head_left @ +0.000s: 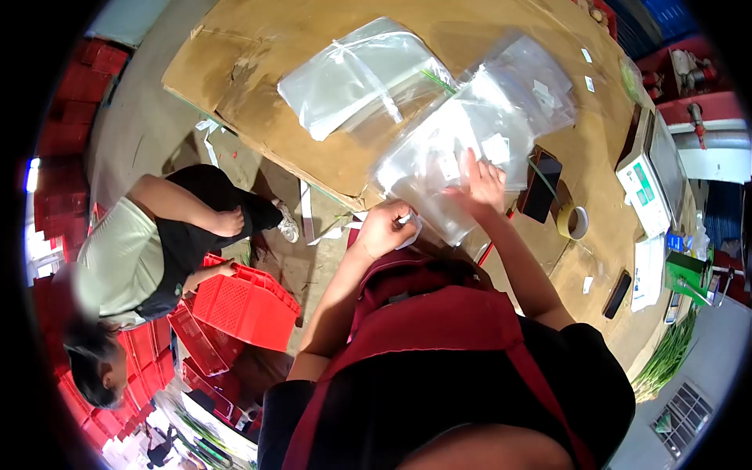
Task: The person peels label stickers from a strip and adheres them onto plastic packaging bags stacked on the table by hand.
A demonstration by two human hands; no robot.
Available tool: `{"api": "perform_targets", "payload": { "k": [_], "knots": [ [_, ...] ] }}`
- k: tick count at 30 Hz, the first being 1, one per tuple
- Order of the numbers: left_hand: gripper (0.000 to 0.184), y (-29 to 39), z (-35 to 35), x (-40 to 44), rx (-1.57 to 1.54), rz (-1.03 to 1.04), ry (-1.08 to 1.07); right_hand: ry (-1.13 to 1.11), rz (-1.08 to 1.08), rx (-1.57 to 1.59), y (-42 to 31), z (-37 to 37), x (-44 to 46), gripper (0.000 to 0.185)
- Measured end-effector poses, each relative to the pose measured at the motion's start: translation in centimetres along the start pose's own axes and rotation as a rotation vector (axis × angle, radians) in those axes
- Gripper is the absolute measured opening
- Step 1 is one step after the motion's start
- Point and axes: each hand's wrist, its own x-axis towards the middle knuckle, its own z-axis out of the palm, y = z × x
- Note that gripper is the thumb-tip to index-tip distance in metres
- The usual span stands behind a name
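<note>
Clear plastic bags (415, 157) lie in a loose, overlapping pile on the brown table (258, 102), directly in front of the person and reaching close to its near edge. Small white labels (496, 147) show on the bags. The right hand (479, 188) is over the near part of the pile, its grip partly spread, with one finger pointing away from the body; whether the fingertips press on the plastic I cannot tell. The left hand (384, 229) is at the near edge, just beside the bags, its fingers curled and its grip pinching a white slip (409, 233).

Beyond and to the left, a flat stack of clear bags (352, 78) is bound with a transparent band. Right of the pile lie a dark phone (540, 186) and, near it, a yellow roll of tape (576, 222) resting on the table. Another phone (617, 294) lies farther right. Off to the left of the table, a co-worker (133, 251) bends low, one hand on the rim of a red crate (247, 305).
</note>
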Motion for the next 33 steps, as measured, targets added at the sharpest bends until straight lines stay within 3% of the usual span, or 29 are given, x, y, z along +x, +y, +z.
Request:
{"api": "perform_targets", "payload": {
  "k": [3,4,5,7,8,12,13,15,16,17,19,22,23,25,26,30,31,33],
  "knots": [
    [0.009,0.2,0.0,0.3,0.025,0.046,-0.01,0.009,-0.053,0.092,-0.5,-1.0,0.8,0.083],
    [0.009,0.2,-0.2,0.3,0.03,0.054,-0.009,0.03,-0.119,0.177,-0.6,-1.0,0.6,0.066],
    [0.009,0.2,-0.4,0.1,0.034,0.052,0.002,0.031,-0.13,0.183,-0.6,-1.1,0.4,0.066],
    [0.008,0.0,-0.6,-0.4,0.048,-0.115,-0.031,-0.04,-0.356,0.364,-0.8,-1.3,-0.2,0.038],
    [0.008,0.2,-0.5,-0.5,0.047,-0.114,-0.032,-0.015,-0.267,0.4,-1.1,-1.3,-0.3,0.018],
    [0.009,0.3,0.2,-0.5,-0.03,-0.167,0.01,-0.202,-0.081,0.493,0.5,-0.5,-0.1,0.01],
    [0.009,0.1,0.2,-0.5,-0.019,-0.146,0.025,-0.182,0.125,0.83,1.2,-0.9,0.2,0.009],
    [0.008,0.1,0.0,-0.5,-0.039,-0.127,0.045,0.137,0.493,1.238,2.9,-2.8,0.8,0.012],
    [0.007,0.1,-0.1,-0.8,-0.062,-0.112,0.067,0.404,0.484,1.505,5.0,-3.5,2.0,0.014],
    [0.007,0.0,-0.2,-1.1,-0.063,-0.117,0.071,0.369,0.719,1.224,5.0,-6.3,2.8,0.014],
    [0.006,0.0,-0.3,-0.9,-0.142,-0.166,0.078,0.299,0.614,1.292,5.9,-6.9,2.6,0.015],
    [0.007,-0.3,0.2,-0.6,-0.093,-0.173,0.052,-0.032,0.381,1.264,3.6,-6.4,1.4,0.014],
    [0.009,-0.8,0.6,-0.8,-0.094,-0.174,0.051,-0.172,0.469,1.235,3.1,-5.1,0.5,0.013],
    [0.01,-1.0,1.0,-0.7,-0.116,-0.143,0.082,-0.436,0.408,1.285,1.9,-3.9,0.3,0.013],
    [0.01,-1.0,0.9,-0.8,-0.038,-0.159,0.049,-0.441,0.402,1.291,2.0,-3.3,0.2,0.013],
    [0.009,-0.5,0.3,-1.5,0.039,-0.175,0.054,0.077,0.485,1.088,3.1,-5.0,1.4,0.01],
    [0.009,-0.5,0.2,-1.5,0.011,-0.216,0.09,0.284,0.507,1.186,4.6,-4.9,2.2,0.011],
    [0.01,-1.5,0.4,-1.7,-0.066,-0.177,0.151,0.488,0.709,1.277,7.9,-6.3,2.7,0.01]
  ]
}}
